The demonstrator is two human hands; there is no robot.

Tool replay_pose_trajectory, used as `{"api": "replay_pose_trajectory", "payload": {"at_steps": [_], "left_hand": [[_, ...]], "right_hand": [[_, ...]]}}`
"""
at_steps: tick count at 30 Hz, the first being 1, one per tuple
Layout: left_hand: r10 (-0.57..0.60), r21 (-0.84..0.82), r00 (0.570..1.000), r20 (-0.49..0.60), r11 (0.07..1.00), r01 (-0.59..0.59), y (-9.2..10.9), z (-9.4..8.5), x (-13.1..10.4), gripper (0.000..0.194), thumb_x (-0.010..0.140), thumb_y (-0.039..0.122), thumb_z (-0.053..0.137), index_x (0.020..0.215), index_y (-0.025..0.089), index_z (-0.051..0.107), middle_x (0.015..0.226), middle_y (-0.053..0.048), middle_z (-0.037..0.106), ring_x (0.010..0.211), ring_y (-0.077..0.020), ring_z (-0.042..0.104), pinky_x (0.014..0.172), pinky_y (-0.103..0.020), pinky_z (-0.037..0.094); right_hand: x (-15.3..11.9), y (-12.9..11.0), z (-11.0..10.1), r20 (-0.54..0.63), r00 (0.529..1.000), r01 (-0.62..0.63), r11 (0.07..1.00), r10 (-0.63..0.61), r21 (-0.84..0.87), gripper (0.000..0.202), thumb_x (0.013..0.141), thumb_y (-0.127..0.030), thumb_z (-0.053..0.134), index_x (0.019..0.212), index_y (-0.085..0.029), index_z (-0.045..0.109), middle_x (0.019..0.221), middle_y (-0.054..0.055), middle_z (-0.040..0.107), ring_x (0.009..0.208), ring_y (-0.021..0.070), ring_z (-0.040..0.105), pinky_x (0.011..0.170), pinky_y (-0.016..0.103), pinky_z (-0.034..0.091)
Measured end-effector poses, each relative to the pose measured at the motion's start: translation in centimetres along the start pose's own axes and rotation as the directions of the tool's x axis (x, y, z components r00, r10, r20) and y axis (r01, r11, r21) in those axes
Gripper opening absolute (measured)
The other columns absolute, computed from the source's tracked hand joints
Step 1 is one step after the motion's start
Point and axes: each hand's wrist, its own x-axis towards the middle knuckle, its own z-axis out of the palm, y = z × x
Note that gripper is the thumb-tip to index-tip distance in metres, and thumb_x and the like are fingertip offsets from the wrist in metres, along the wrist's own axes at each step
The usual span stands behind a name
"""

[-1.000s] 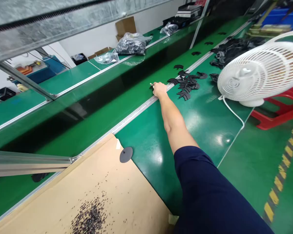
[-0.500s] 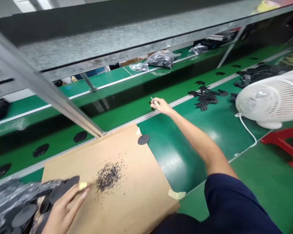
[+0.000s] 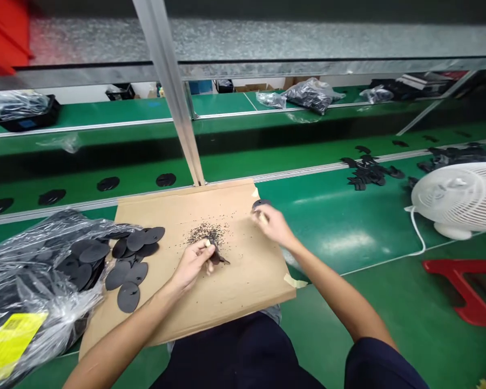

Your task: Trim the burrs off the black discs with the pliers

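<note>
My left hand (image 3: pixel 192 265) is over the cardboard sheet (image 3: pixel 157 319), its fingers closed on a thin black disc (image 3: pixel 215 256). The disc is tilted, and part of it is hidden by the fingers. Just behind it lies a scatter of tiny black bits (image 3: pixel 206 231). My right hand (image 3: pixel 273 224) is at the sheet's right edge with fingers pinched together; what they hold, if anything, I cannot make out. Right behind these fingers shows another black disc (image 3: pixel 261 203), partly covered. Pale yellow covers show on fingertips of both hands.
Loose black discs (image 3: pixel 128 297) lie on the sheet's left side, beside a clear plastic bag (image 3: pixel 44 270) of more. Several discs rest on the green strip behind. A metal post (image 3: pixel 182 124) rises at the back. Curved black pieces (image 3: pixel 368 173) and a white fan (image 3: pixel 461 197) stand right.
My right hand has come back from the far strip to the cardboard's right edge. My left hand has moved from beside the bag to the middle, now with a black disc. The view has turned left.
</note>
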Motion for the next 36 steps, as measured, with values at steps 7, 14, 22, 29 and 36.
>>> {"api": "replay_pose_trajectory", "payload": {"at_steps": [7, 14, 22, 29, 36], "left_hand": [[-0.053, -0.348, 0.978, -0.202, 0.937, -0.021, -0.8, -2.1, -2.6, 0.060, 0.061, 0.055, 0.094, 0.072, 0.015, 0.051, 0.054, 0.012, 0.043, 0.037, 0.0038, 0.022, 0.038, -0.011, 0.021], [-0.052, -0.502, 0.946, -0.321, 0.856, -0.124, 0.8, -3.4, -1.3, 0.050, 0.062, 0.044, 0.096, 0.079, 0.016, 0.057, 0.061, 0.009, 0.050, 0.040, 0.0013, 0.028, 0.038, -0.015, 0.021], [-0.098, -0.603, 0.951, -0.292, 0.791, -0.103, 1.0, -3.3, -0.6, 0.035, 0.078, 0.038, 0.086, 0.085, 0.016, 0.060, 0.075, 0.002, 0.062, 0.057, -0.0057, 0.055, 0.054, -0.019, 0.048], [0.004, -0.453, 0.951, -0.309, 0.878, -0.151, -0.1, -2.3, -0.5, 0.041, 0.060, 0.028, 0.096, 0.082, 0.014, 0.064, 0.070, 0.006, 0.058, 0.052, -0.0017, 0.045, 0.050, -0.015, 0.037], [0.304, 0.001, 0.899, -0.315, 0.947, -0.320, 1.2, -2.3, 0.0, 0.034, 0.071, 0.040, 0.088, 0.085, 0.015, 0.071, 0.086, -0.003, 0.072, 0.084, -0.0155, 0.065, 0.079, -0.025, 0.050]], "right_hand": [[5.6, 4.4, -2.3, -0.213, 0.943, -0.294, 0.941, 0.257, -0.166, 0.028, 0.079, -0.048, 0.060, 0.073, -0.020, 0.060, 0.074, 0.008, 0.065, 0.074, 0.0244, 0.061, 0.070, 0.036, 0.048], [6.9, 4.7, -0.6, -0.172, 0.970, -0.216, 0.932, 0.171, -0.293, 0.032, 0.080, -0.049, 0.058, 0.092, -0.020, 0.066, 0.092, 0.011, 0.069, 0.084, 0.0270, 0.063, 0.076, 0.039, 0.049], [6.0, 5.4, 1.3, -0.082, 0.993, -0.108, 0.910, 0.082, -0.401, 0.042, 0.078, -0.056, 0.067, 0.103, -0.022, 0.068, 0.103, 0.013, 0.063, 0.107, 0.0337, 0.061, 0.088, 0.045, 0.049], [6.7, 5.4, 1.3, -0.006, 0.985, -0.160, 0.886, 0.175, -0.436, 0.042, 0.068, -0.059, 0.074, 0.086, -0.024, 0.057, 0.091, 0.009, 0.057, 0.102, 0.0325, 0.059, 0.082, 0.043, 0.051], [5.7, 3.8, -0.4, -0.161, 0.971, -0.226, 0.903, 0.178, -0.365, 0.029, 0.076, -0.048, 0.061, 0.077, -0.028, 0.040, 0.074, 0.005, 0.056, 0.077, 0.0286, 0.057, 0.070, 0.041, 0.045]]}}
